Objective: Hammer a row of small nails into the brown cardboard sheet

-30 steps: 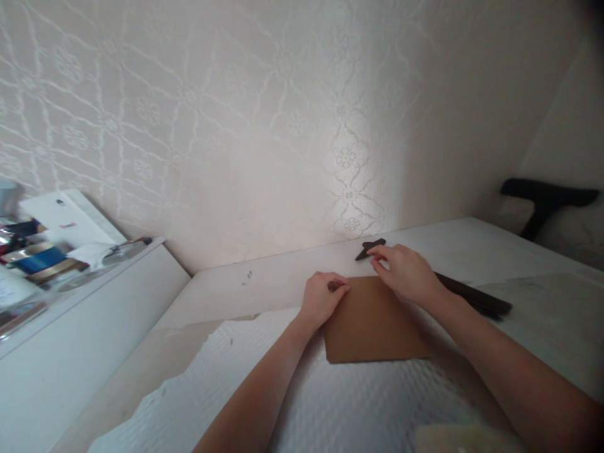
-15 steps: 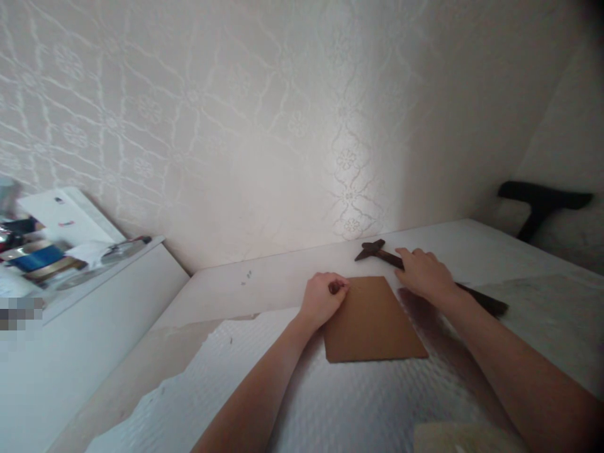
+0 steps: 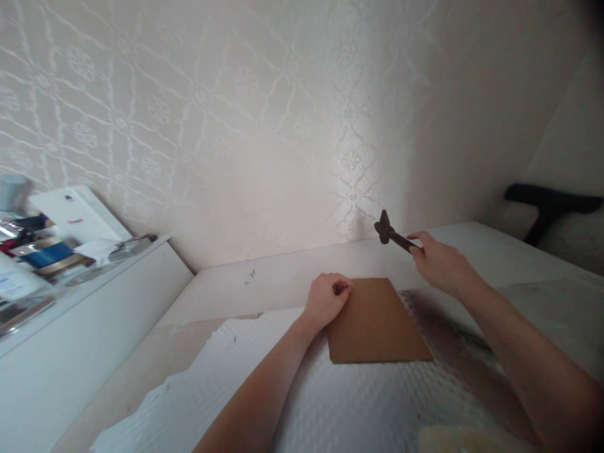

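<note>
My right hand [image 3: 443, 263] grips a hammer [image 3: 401, 240] by its dark handle. The hammer is lifted off the table, its brown head [image 3: 384, 228] in front of the wall. My left hand [image 3: 326, 299] is closed at the upper left corner of a flat brown board [image 3: 377, 324]. A small dark reddish-brown spot shows between its curled fingers; what it is I cannot make out. Under the board lies a white textured sheet [image 3: 330, 402] resembling bubble wrap.
Several small nail-like bits [image 3: 250, 275] lie on the white table [image 3: 283, 270] near the wall. To the left, a white cabinet [image 3: 94, 327] carries clutter, including a blue-banded roll [image 3: 46, 253]. A black T-shaped object [image 3: 550, 204] stands beyond the right edge.
My right hand has picked the hammer up from the table, raising it and tilting its head upward. My left hand and the board keep their place.
</note>
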Motion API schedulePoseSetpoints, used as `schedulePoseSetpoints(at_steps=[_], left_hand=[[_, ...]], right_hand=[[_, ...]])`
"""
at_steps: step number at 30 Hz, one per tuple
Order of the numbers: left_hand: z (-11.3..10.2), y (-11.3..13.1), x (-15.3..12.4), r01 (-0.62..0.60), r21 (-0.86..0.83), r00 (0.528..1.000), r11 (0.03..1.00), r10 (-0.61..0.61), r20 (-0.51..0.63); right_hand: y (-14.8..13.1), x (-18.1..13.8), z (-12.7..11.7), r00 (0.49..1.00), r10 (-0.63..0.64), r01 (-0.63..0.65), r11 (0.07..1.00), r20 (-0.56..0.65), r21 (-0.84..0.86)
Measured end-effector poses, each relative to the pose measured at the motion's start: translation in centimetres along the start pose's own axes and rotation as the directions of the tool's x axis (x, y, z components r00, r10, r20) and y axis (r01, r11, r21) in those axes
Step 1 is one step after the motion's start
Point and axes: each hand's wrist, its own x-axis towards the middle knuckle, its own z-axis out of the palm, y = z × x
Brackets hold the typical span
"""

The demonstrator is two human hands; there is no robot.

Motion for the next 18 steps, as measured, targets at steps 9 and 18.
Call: schedulePoseSetpoints(at_steps=[9, 18], left_hand=[[0.0, 0.0, 0.0, 0.028, -0.042, 1.0, 0.999, -0.029, -0.002], [0.1, 0.0, 0.0, 0.095, -0.108, 0.995, 0.99, -0.097, -0.013]], right_hand=[[0.7, -0.3, -2.3, 0.951, -0.245, 0.161, 0.913, 0.187, 0.375], [-1.4, -1.5, -2.6, 0.826, -0.54, 0.399, 0.762, 0.161, 0.51]])
